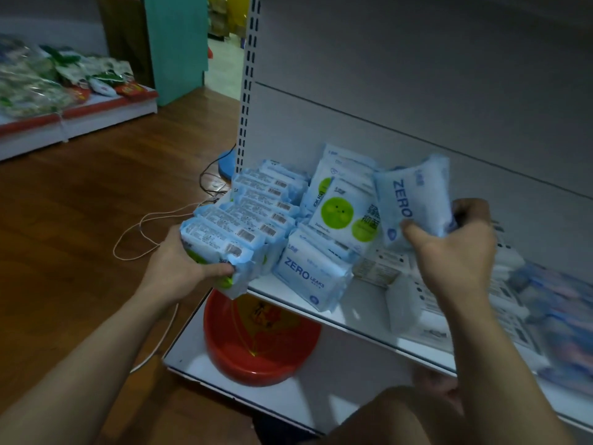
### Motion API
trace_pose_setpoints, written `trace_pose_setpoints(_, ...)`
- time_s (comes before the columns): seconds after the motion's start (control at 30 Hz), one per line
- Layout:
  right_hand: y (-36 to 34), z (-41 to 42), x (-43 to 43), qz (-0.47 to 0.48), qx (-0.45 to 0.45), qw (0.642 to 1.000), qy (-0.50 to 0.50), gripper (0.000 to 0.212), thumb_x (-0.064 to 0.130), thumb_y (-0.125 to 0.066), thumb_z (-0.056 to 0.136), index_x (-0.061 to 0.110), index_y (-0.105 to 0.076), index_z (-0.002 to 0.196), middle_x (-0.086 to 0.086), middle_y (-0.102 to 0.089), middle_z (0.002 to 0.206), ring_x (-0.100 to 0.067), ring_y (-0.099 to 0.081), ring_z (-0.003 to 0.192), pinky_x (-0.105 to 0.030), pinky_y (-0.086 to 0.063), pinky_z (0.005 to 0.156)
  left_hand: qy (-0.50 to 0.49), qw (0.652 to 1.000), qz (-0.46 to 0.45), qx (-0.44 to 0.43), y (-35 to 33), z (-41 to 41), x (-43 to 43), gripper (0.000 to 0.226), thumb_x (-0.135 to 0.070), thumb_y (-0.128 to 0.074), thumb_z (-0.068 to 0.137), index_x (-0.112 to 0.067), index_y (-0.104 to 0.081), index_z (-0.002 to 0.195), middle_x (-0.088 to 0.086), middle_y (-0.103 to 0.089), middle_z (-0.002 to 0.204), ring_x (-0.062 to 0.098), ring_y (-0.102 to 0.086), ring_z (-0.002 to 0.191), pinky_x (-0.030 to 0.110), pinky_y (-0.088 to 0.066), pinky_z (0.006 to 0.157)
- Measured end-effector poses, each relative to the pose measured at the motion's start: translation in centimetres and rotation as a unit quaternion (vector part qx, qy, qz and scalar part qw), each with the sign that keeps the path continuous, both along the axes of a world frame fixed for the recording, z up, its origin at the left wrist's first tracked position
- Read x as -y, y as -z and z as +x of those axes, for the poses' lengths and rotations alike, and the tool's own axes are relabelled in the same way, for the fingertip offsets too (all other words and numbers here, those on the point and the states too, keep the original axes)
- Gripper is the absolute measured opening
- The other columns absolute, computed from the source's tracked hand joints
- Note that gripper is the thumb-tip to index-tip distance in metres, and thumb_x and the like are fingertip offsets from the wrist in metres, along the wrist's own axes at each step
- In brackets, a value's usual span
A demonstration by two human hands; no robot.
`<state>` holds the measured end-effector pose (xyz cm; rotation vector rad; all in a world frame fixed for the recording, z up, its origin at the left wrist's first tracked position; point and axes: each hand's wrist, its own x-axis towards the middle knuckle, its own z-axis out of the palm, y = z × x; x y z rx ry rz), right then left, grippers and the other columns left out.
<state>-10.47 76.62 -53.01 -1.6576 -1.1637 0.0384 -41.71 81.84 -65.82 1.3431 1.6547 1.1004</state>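
My left hand (pixel 184 263) grips the near end of a row of light-blue packs (pixel 244 220) standing on edge at the left end of a white shelf (pixel 362 322). My right hand (pixel 455 248) holds one blue pack marked ZERO (pixel 414 200) upright above the shelf. A pack with green circles (pixel 346 213) leans against the back panel between my hands. Another ZERO LEAKS pack (pixel 311 277) lies tilted in front of it.
More packs (pixel 513 300), blurred, lie along the shelf to the right. A red basin (pixel 260 338) sits on the lower shelf. White cord (pixel 141 232) trails over the wooden floor. A low display (pixel 64 88) with bagged goods stands far left. My knee (pixel 410 415) is at the bottom.
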Motion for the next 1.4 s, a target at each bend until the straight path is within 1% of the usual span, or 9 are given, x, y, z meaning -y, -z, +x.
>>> trace_pose_setpoints(0.1,1.6,0.3,1.4,-0.013,0.007,1.000,0.014,0.040,0.018,-0.078,0.071,0.013,-0.043,0.090,0.014,-0.046,0.072,-0.002,-0.047,0.059,-0.017,-0.031,0.047,-0.011,1.000,-0.006,0.023,-0.1,0.6,0.4,0.115,-0.037,-0.098,0.032,-0.022,-0.045,0.134,-0.007,-0.061,0.124,0.013,-0.058,0.112,0.041,-0.050,0.096)
trace_pose_setpoints(0.27,5.2,0.6,3.5,-0.037,0.070,0.997,0.002,0.036,0.019,-0.073,0.070,0.017,-0.040,0.082,0.002,-0.048,0.074,-0.024,-0.045,0.067,-0.031,-0.027,0.058,-0.034,0.999,0.002,0.022,-0.7,1.6,1.3,0.103,-0.023,-0.095,0.048,-0.016,-0.041,0.135,0.000,-0.058,0.126,0.020,-0.056,0.112,0.048,-0.050,0.097)
trace_pose_setpoints(0.43,6.3,0.8,3.0,-0.067,0.092,0.993,-0.012,0.031,0.014,-0.069,0.069,0.017,-0.040,0.081,-0.004,-0.051,0.083,-0.026,-0.046,0.074,-0.030,-0.028,0.060,-0.053,0.998,0.032,0.024,-0.6,3.1,3.4,0.086,-0.016,-0.090,0.063,-0.009,-0.040,0.133,0.003,-0.053,0.128,0.012,-0.048,0.106,0.032,-0.043,0.091)
trace_pose_setpoints(0.6,6.9,-0.7,3.1,0.024,0.083,0.994,-0.072,0.030,0.011,-0.060,0.068,0.020,-0.033,0.077,-0.008,-0.048,0.085,-0.024,-0.043,0.076,-0.022,-0.021,0.058,-0.055,0.997,0.040,0.031,-0.8,3.6,3.9,0.086,-0.015,-0.087,0.067,-0.007,-0.037,0.135,-0.002,-0.048,0.125,0.009,-0.044,0.109,0.028,-0.040,0.089)
trace_pose_setpoints(0.8,7.3,-2.2,1.7,0.086,0.197,0.971,-0.100,0.037,-0.002,-0.062,0.061,0.018,-0.038,0.081,-0.019,-0.055,0.124,-0.033,-0.051,0.115,-0.031,-0.038,0.084,-0.036,0.998,0.037,0.018,-1.2,3.8,3.4,0.085,-0.010,-0.087,0.066,-0.005,-0.037,0.135,-0.003,-0.048,0.120,0.009,-0.046,0.108,0.027,-0.042,0.089)
trace_pose_setpoints(0.93,7.9,-3.6,0.2,-0.071,0.302,0.941,-0.139,0.041,0.013,-0.077,0.058,0.016,-0.044,0.082,-0.020,-0.046,0.137,-0.038,-0.039,0.131,-0.050,-0.037,0.104,-0.028,0.999,0.034,0.005,-1.0,3.4,3.0,0.086,-0.012,-0.088,0.065,-0.005,-0.037,0.134,-0.005,-0.046,0.117,0.010,-0.046,0.108,0.028,-0.041,0.090)
trace_pose_setpoints(1.07,8.7,-4.8,0.6,-0.150,0.263,0.936,-0.177,0.044,0.064,-0.051,0.071,0.024,-0.038,0.083,-0.015,-0.032,0.150,-0.028,-0.018,0.144,-0.051,-0.026,0.111,-0.021,1.000,0.020,0.000,-0.3,2.8,2.3,0.089,-0.020,-0.091,0.061,-0.009,-0.037,0.130,-0.002,-0.051,0.125,0.015,-0.051,0.113,0.035,-0.046,0.095)
trace_pose_setpoints(1.23,8.5,-4.5,0.3,-0.106,0.135,0.968,-0.182,0.023,0.037,-0.068,0.085,0.022,-0.050,0.088,-0.015,-0.025,0.154,-0.027,-0.016,0.145,-0.046,-0.030,0.109,-0.020,1.000,0.011,-0.004,0.0,2.2,2.0,0.096,-0.023,-0.093,0.058,-0.012,-0.035,0.132,0.005,-0.051,0.135,0.023,-0.051,0.123,0.046,-0.046,0.103)
trace_pose_setpoints(1.4,8.4,-3.5,0.1,-0.157,0.126,0.971,-0.127,0.095,0.047,-0.080,0.070,0.039,-0.024,0.146,-0.013,-0.020,0.152,-0.032,-0.031,0.138,-0.044,-0.038,0.108,-0.017,1.000,0.015,-0.013,0.0,2.3,2.0,0.093,-0.024,-0.092,0.059,-0.010,-0.035,0.131,0.006,-0.052,0.134,0.021,-0.052,0.120,0.041,-0.046,0.100)
